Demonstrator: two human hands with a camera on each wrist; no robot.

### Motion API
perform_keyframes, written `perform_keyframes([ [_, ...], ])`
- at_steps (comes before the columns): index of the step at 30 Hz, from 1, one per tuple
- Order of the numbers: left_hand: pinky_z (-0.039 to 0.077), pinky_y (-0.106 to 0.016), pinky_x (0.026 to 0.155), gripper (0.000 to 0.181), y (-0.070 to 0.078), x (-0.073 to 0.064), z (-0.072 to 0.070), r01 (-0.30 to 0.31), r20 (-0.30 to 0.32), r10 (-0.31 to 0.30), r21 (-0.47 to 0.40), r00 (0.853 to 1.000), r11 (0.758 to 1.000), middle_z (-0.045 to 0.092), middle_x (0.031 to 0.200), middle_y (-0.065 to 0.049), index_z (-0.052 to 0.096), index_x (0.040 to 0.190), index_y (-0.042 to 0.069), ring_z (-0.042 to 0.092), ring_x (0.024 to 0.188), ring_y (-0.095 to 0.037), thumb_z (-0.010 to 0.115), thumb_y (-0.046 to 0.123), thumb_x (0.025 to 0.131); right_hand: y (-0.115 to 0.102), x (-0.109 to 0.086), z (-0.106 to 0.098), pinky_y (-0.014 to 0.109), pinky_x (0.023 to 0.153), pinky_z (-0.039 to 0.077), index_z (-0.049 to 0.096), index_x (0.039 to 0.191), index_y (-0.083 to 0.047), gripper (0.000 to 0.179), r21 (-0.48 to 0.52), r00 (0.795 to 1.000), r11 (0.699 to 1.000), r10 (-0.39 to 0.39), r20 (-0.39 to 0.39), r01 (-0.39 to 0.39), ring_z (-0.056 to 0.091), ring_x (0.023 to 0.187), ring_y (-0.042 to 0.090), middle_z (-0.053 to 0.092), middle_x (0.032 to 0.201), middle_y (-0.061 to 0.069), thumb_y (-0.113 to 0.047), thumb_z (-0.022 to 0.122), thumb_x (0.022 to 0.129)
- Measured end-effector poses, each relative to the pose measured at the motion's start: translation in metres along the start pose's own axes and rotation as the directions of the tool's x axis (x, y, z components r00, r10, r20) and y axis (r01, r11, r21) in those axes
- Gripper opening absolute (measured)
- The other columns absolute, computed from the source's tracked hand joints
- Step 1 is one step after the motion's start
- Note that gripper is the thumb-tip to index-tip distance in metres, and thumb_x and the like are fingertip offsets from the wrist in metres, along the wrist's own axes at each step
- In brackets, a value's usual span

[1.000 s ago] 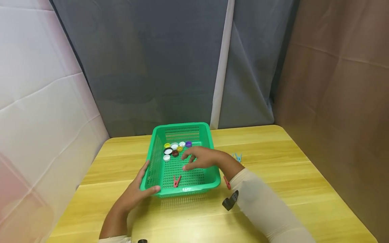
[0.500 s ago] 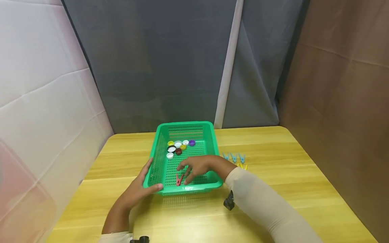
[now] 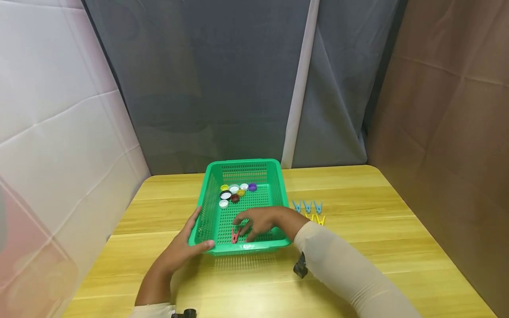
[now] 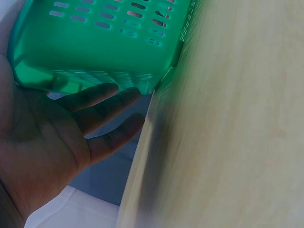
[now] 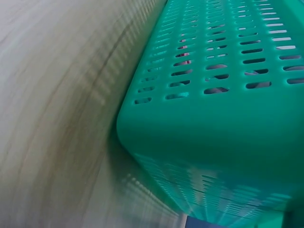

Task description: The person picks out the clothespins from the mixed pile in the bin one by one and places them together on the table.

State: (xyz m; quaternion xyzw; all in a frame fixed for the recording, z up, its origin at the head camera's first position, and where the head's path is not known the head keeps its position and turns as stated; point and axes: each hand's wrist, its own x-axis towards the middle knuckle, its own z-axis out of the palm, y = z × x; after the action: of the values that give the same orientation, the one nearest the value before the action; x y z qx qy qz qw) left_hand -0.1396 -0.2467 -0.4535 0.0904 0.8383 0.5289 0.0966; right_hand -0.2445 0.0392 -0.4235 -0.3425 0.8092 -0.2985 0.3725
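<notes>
A green plastic basket (image 3: 207, 204) sits on the table. My left hand (image 3: 183, 243) is at its near left corner, the thumb on the front rim and the fingers along the outer left side. In the left wrist view the fingers of my left hand (image 4: 71, 126) are straight and spread, below the rim. A red clothespin (image 3: 234, 237) lies inside near the front wall. My right hand (image 3: 258, 220) reaches into the basket over the right rim, fingers loosely bent, fingertips right beside the clothespin. The right wrist view shows only the basket's outside (image 5: 213, 123), hiding that hand.
Several bottle caps lie in the basket's far left part, including a purple cap (image 3: 252, 187) and a white cap (image 3: 223, 204). Right of the basket are blue clothespins (image 3: 307, 206) and yellow clothespins (image 3: 320, 220) on the wooden table (image 3: 358, 229). A grey curtain (image 3: 218, 88) hangs behind.
My right hand has come down and nearer into the basket, toward the red clothespin. My left hand has stayed at the corner. Blue and yellow clothespins show more fully as the view shifted slightly.
</notes>
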Motion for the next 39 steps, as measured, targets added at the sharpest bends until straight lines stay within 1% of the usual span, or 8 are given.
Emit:
perform_keyframes([
  [9,0.027,-0.083,0.122,0.114,0.0000,-0.0005,0.0000,-0.014,-0.010,0.014,-0.006,1.000,1.000,0.002,0.184,-0.024,-0.004,0.177,0.033,0.016,0.164,-0.061,0.078,0.031,0.098,0.0005,0.0035,0.0001,0.032,0.105,0.060,0.050,0.158,-0.001,0.063,0.072,0.999,0.997,-0.004,0.053,0.000,0.059,0.149,0.035,0.050,0.165,0.019,0.006,0.072,0.100],
  [13,0.026,-0.083,0.122,0.114,0.0005,-0.0006,0.0002,-0.017,-0.011,0.017,0.000,1.000,1.000,0.002,0.184,-0.024,-0.003,0.177,0.033,0.013,0.165,-0.061,0.079,0.034,0.098,0.0009,0.0042,0.0009,0.033,0.105,0.061,0.054,0.154,0.000,0.058,0.077,0.999,0.997,0.005,0.045,-0.008,0.062,0.147,0.034,0.056,0.157,0.020,0.006,0.073,0.099],
  [18,0.025,-0.084,0.122,0.115,0.0005,-0.0010,0.0000,-0.002,-0.011,0.003,0.005,1.000,1.000,0.002,0.184,-0.023,-0.003,0.177,0.035,0.012,0.165,-0.060,0.080,0.036,0.098,0.0014,0.0046,0.0010,0.034,0.104,0.060,0.055,0.153,0.000,0.059,0.036,1.000,0.999,0.001,0.019,-0.002,0.066,0.142,0.032,0.061,0.151,0.019,0.002,0.077,0.099],
  [21,0.025,-0.084,0.122,0.115,0.0002,-0.0008,0.0000,-0.002,-0.010,0.002,0.002,1.000,1.000,0.002,0.184,-0.023,-0.004,0.177,0.034,0.012,0.165,-0.061,0.080,0.036,0.098,0.0016,0.0046,0.0003,0.032,0.105,0.059,0.053,0.156,0.001,0.063,0.001,1.000,1.000,-0.003,-0.002,0.003,0.068,0.138,0.031,0.065,0.149,0.019,-0.004,0.079,0.099],
  [27,0.025,-0.085,0.121,0.115,0.0008,0.0000,0.0003,-0.008,-0.003,0.008,0.004,1.000,1.000,0.000,0.184,-0.023,-0.004,0.177,0.035,0.010,0.165,-0.061,0.079,0.035,0.098,0.0017,0.0025,-0.0023,0.032,0.105,0.056,0.049,0.161,0.000,0.075,-0.092,0.996,0.996,-0.012,-0.086,0.004,0.070,0.128,0.026,0.071,0.141,0.013,-0.018,0.085,0.097],
  [33,0.024,-0.084,0.122,0.115,0.0003,-0.0004,0.0003,-0.007,-0.004,0.007,-0.003,1.000,1.000,0.001,0.184,-0.023,-0.004,0.177,0.035,0.011,0.165,-0.061,0.079,0.034,0.098,0.0021,0.0021,-0.0032,0.031,0.101,0.056,0.047,0.163,-0.001,0.080,-0.120,0.990,0.993,-0.020,-0.136,0.004,0.070,0.118,0.019,0.072,0.137,0.011,-0.017,0.087,0.096],
  [36,0.025,-0.084,0.122,0.115,-0.0006,-0.0003,0.0004,-0.009,0.000,0.009,-0.010,1.000,1.000,0.001,0.184,-0.023,-0.004,0.177,0.035,0.012,0.165,-0.061,0.079,0.034,0.098,0.0013,0.0017,-0.0032,0.030,0.097,0.056,0.050,0.161,-0.001,0.079,-0.150,0.986,0.989,-0.026,-0.163,0.001,0.070,0.111,0.016,0.073,0.134,0.011,-0.017,0.088,0.094],
  [39,0.025,-0.083,0.122,0.115,-0.0009,-0.0004,0.0002,-0.004,0.002,0.004,-0.010,1.000,1.000,0.000,0.184,-0.023,-0.005,0.177,0.036,0.012,0.165,-0.061,0.079,0.034,0.098,-0.0001,0.0013,-0.0023,0.028,0.091,0.056,0.056,0.157,-0.001,0.076,-0.201,0.979,0.980,-0.036,-0.201,-0.005,0.068,0.102,0.012,0.074,0.124,0.009,-0.018,0.090,0.092],
])
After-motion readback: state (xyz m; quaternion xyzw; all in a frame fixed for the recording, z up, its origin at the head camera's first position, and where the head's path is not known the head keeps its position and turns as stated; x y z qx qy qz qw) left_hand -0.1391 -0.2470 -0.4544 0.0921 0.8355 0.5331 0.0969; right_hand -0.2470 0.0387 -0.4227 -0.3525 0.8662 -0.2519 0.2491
